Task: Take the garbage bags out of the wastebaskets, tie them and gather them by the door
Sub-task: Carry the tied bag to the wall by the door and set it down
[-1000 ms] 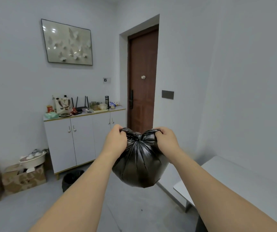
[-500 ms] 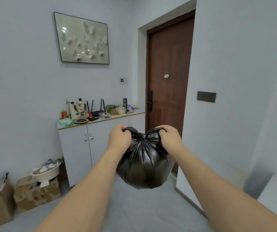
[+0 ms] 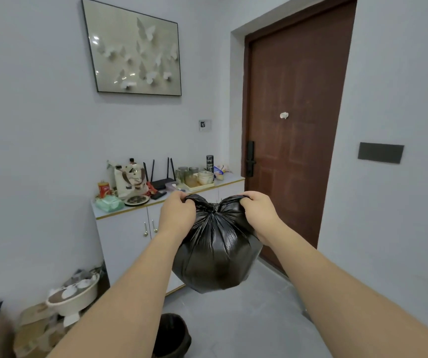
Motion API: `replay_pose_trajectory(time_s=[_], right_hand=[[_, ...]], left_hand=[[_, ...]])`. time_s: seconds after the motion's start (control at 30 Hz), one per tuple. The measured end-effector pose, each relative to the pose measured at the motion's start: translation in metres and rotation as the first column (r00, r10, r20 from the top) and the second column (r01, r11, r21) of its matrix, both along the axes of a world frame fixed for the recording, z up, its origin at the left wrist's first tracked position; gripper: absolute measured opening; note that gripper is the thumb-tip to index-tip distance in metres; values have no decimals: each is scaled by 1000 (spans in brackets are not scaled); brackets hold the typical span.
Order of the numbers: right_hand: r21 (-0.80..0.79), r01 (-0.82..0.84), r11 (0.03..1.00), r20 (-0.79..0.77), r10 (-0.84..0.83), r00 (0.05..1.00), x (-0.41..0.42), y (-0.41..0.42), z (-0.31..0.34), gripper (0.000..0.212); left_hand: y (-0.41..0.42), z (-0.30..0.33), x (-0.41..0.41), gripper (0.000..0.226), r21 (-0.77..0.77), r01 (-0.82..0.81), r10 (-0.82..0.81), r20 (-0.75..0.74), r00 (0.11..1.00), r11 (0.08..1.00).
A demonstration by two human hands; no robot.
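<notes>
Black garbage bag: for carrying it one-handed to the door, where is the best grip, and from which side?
Probably the gathered neck of the black garbage bag, taken from above. The plastic bunches into a narrow twist between the left hand and right hand, while the round, full body hangs below with nothing to hold.

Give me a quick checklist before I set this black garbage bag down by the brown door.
1. Grip: left hand and right hand each clutch an ear of the black plastic garbage bag: ok.
2. Knot: neck gathered between the hands; whether it is fully tied: cannot tell.
3. Bag off the ground, no visible tear on the facing side: ok.
4. Grey floor before the brown wooden door shows nothing in the way: ok.
5. Dark round wastebasket stands low by the left forearm, aside from the path: ok.
</notes>
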State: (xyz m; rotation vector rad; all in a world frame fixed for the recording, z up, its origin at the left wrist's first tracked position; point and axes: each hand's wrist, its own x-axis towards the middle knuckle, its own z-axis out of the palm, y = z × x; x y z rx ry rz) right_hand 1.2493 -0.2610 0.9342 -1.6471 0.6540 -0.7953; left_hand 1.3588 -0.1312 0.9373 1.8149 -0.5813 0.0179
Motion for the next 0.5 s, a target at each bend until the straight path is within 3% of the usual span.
replay_pose_trajectory(time_s=[0.13,0.5], right_hand=[[40,-4,999,13,3,1000,88,-27,-5,33],[12,149,989,-9,-149,989,223,-70,8,35]], left_hand=[[-26,-3,89,15,33,12,-12,14,1000,999],[-88,1,239,15,129,142,-153,78,985,981]])
